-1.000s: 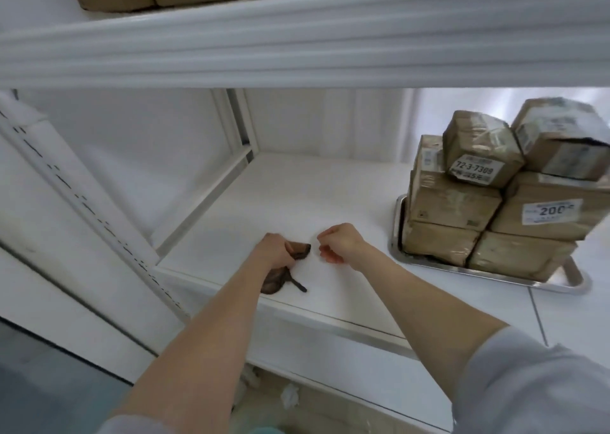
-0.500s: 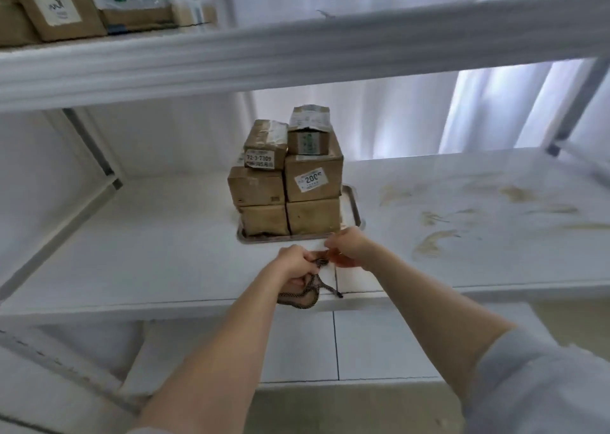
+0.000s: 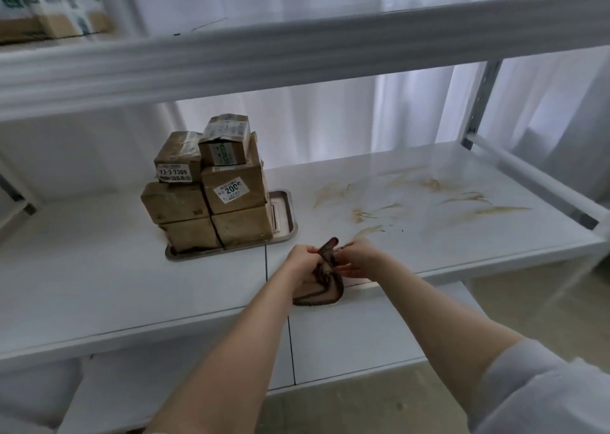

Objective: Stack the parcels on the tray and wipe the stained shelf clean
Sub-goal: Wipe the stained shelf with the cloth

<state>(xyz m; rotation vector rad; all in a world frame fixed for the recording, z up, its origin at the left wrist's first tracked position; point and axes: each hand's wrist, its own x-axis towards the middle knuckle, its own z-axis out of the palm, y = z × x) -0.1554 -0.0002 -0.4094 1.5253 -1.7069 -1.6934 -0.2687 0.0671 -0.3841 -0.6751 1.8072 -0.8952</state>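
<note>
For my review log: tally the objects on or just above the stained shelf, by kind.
Brown parcels, visible on the tray: 6
Metal tray: 1
Dark cloth: 1
Total: 8

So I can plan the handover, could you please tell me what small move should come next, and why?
Probably move the brown cloth right onto the nearest stain and wipe: the parcels already sit stacked on the metal tray, and the left hand and right hand both grip it.
</note>
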